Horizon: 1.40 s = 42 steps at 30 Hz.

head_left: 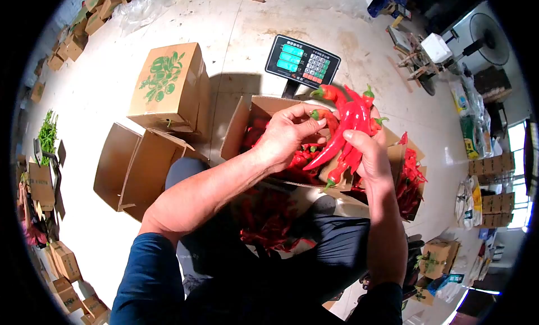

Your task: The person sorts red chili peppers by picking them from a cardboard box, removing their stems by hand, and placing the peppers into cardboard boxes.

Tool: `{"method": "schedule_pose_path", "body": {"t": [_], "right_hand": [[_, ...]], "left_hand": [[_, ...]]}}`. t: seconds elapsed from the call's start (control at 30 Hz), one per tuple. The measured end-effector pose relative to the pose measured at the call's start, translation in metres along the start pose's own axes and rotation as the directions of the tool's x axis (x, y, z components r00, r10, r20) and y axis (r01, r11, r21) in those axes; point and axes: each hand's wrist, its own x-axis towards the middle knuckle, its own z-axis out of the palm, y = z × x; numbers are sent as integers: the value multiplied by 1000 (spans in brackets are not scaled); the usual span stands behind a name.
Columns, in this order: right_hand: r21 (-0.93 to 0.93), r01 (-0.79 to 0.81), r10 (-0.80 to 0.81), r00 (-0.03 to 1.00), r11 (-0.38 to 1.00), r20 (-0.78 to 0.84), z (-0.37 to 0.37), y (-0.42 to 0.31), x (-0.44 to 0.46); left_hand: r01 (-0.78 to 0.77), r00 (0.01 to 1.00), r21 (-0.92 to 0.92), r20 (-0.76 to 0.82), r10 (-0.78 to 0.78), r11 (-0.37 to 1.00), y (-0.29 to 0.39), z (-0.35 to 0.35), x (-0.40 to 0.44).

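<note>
A bunch of long red chili peppers [351, 123] with green stem ends is gripped in my right hand [368, 151], its thumb pressed over them. Close beside the bunch, my left hand [289, 131] pinches one more red pepper [327, 120] between thumb and fingers. Both hands are above an open cardboard box [264, 106] partly filled with red peppers [300, 162]. To its right, a second box [396, 156] also holds red peppers. More red peppers [266, 215] lie in shadow below, between my knees.
A digital scale display [302, 61] stands behind the box. At left are a closed carton [168, 89] with a green vegetable print and an open carton [120, 168]. Stacked cartons [73, 47] line the far left; a fan [488, 39] stands at the far right.
</note>
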Motion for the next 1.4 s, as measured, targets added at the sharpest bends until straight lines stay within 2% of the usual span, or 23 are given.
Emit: {"method": "schedule_pose_path", "body": {"t": [0.23,0.33,0.63,0.8,0.97,1.13,1.23,1.33,1.4], "right_hand": [[-111,29,-35,998,993,-59,-28,-14,6],[-163,43,-64,990,986,-126,-26,-21,1],[-179,-21,10,998,984,-61,-29,-23,-1],[-192,-2,-21,993,981,-115,-20,-27,-5],[-197,31,-50,994,980,-96,-28,-26,-3],[-161,32,-40,998,986,-47,-35,-26,-4],[-148,-9,7,1000,989,-13,-36,-27,-5],[-154,9,-23,995,988,-93,-29,-26,-7],[-161,-34,25,998,986,-59,-38,-25,-5]], "left_hand": [[41,995,-309,101,-10,950,9,-14,8],[23,979,-294,200,37,956,12,-17,7],[67,975,-240,221,-13,968,13,-16,4],[-4,980,-131,195,30,991,11,-10,1],[-13,994,104,110,1,995,10,-10,0],[-37,999,372,40,24,927,4,-10,0],[-80,997,464,36,71,882,1,-9,1],[-58,998,546,29,50,836,5,-6,-1],[-77,997,564,46,62,822,6,-6,-2]]}}
